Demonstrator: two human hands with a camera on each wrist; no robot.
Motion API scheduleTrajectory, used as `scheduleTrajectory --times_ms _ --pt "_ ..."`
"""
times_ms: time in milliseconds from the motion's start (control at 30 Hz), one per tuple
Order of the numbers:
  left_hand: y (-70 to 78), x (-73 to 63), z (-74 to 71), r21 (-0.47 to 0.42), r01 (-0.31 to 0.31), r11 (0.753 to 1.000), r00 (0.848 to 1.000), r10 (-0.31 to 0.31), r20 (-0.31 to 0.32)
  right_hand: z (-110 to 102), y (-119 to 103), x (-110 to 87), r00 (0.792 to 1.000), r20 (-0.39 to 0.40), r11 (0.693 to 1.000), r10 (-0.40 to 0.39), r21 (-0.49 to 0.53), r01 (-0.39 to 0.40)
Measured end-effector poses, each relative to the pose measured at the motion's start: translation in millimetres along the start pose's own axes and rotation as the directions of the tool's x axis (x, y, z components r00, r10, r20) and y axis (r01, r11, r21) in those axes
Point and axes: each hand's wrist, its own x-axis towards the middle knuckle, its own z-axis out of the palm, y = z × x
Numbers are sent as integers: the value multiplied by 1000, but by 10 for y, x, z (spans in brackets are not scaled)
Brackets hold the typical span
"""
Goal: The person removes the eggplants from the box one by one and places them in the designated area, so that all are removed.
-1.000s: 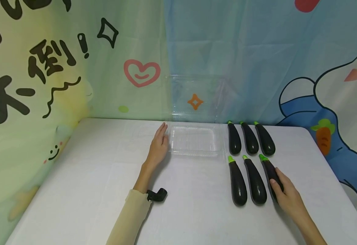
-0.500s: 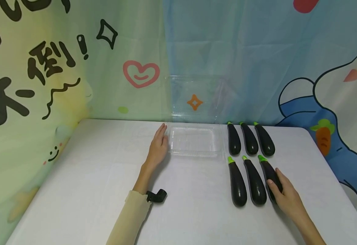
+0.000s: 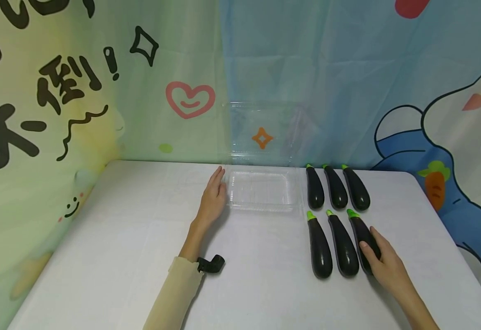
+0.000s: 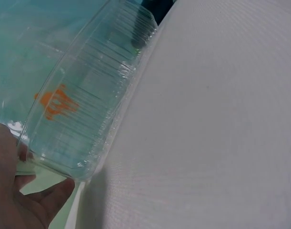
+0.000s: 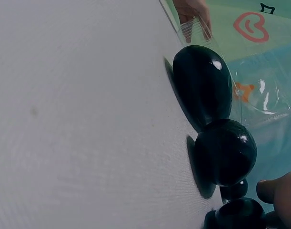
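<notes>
Several dark eggplants with green tops lie on the table in a back row and a front row. My right hand (image 3: 384, 263) grips the rightmost eggplant of the front row (image 3: 360, 233), thumb on its left side and fingers on its right. Beside it lie the middle front eggplant (image 3: 345, 247) and the left front eggplant (image 3: 320, 250). My left hand (image 3: 213, 197) touches the left side of a clear plastic box (image 3: 261, 189) with its fingers straight. In the left wrist view, its thumb and fingers meet the end wall of the clear box (image 4: 83, 114).
The box's clear lid (image 3: 265, 133) stands raised against the printed cloth backdrop (image 3: 190, 55). Behind the front row lie the back-row eggplants (image 3: 336, 188), right of the box. All rest on a white-covered table (image 3: 124, 256). A black device (image 3: 211, 264) sits on my left wrist.
My right hand and the eggplant it grips have shifted very slightly left. My left hand and the box stay where they were.
</notes>
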Motion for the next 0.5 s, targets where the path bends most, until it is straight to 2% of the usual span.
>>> scheduleTrajectory --times_ms 300,500 --pt "20 -7 -2 11 16 1000 1000 -16 -3 -127 -5 20 997 9 996 71 46 -71" --pt "22 -18 -8 41 54 998 999 -54 1 -150 -43 31 997 -14 994 70 90 -68"
